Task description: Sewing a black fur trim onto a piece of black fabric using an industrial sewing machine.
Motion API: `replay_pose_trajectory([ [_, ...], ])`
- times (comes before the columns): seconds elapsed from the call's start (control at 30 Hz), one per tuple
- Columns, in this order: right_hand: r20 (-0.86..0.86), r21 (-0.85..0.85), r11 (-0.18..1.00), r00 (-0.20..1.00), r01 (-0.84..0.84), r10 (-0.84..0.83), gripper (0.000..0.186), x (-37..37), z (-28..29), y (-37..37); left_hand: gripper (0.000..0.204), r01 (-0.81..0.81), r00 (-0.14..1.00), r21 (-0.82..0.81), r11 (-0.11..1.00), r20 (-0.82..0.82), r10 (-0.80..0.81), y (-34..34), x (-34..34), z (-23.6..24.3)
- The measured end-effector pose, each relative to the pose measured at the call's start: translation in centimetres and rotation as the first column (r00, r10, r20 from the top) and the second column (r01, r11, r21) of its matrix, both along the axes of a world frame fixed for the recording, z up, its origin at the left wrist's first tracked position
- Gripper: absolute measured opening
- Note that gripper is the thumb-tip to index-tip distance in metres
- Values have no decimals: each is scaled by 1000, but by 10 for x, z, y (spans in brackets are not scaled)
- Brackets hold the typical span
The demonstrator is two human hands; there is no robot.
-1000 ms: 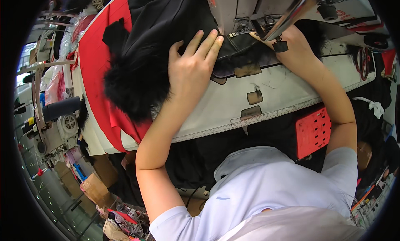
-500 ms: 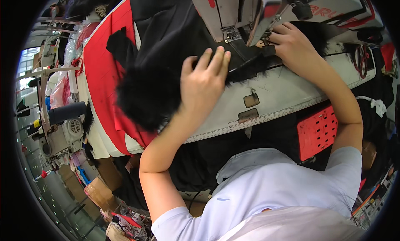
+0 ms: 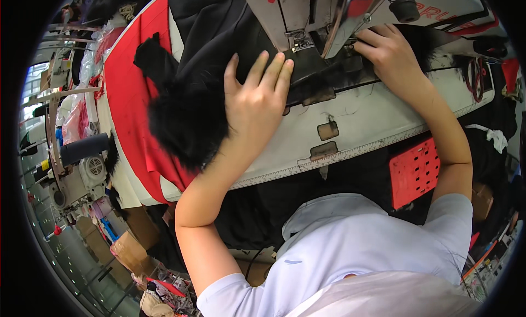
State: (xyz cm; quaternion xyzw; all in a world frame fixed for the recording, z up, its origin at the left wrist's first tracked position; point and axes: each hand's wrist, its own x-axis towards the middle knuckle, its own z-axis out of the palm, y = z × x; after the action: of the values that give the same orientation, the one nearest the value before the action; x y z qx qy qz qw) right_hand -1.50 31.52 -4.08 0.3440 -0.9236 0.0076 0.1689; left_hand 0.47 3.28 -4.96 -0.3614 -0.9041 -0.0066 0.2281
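Note:
My left hand lies flat with fingers spread on smooth black fabric, its fingertips just short of the sewing machine's needle area. Under and beside the wrist is a bunch of black fur, joined to or lying on that fabric. On the other side of the machine head, my right hand rests with bent, parted fingers by the fabric's dark edge. Nothing shows gripped in it, though the fingertips are partly hidden against dark parts.
Red fabric hangs over the left end of the white machine table, which has a ruler strip along its near edge. A red perforated panel sits below. Red-handled scissors lie at the right.
My left hand has shifted a little left, its fingers spreading wider, and the fur has moved left with it. My right fingers have drawn back slightly from the needle area.

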Motion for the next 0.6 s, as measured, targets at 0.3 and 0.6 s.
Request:
replay_pose_trajectory([
  [0.3, -66, 48, 995, 994, 88, -84, 45, 8, 2, -7, 32, 46, 999, -35, 998, -24, -47, -3, -14, 0],
  [0.6, 283, -114, 993, 958, -21, 53, 36, 0, 16, -17, 36, 22, 999, -91, 996, 51, -17, -2, -9, 6],
])
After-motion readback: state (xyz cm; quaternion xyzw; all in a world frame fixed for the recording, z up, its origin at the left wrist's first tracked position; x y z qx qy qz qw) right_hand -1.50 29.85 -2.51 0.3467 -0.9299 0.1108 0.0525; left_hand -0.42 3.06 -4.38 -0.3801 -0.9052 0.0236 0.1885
